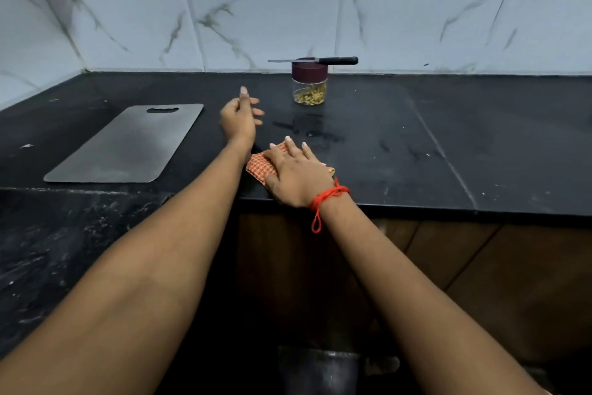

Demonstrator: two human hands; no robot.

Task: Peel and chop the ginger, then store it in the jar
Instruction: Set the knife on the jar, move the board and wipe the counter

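Observation:
A small clear jar (309, 90) with a dark maroon lid stands at the back of the black counter, chopped ginger (310, 96) lying in its bottom. A black-handled knife (320, 60) lies flat across the lid. My right hand (296, 172) presses flat on a folded orange checked cloth (261, 164) near the counter's front edge. My left hand (239, 116) hovers just left of and behind it, fingers relaxed and holding nothing.
A steel chopping board (128, 146) lies flat on the left of the black counter (448, 138). Wet smears mark the counter between the cloth and the jar. A marbled tile wall (288, 10) stands right behind the jar.

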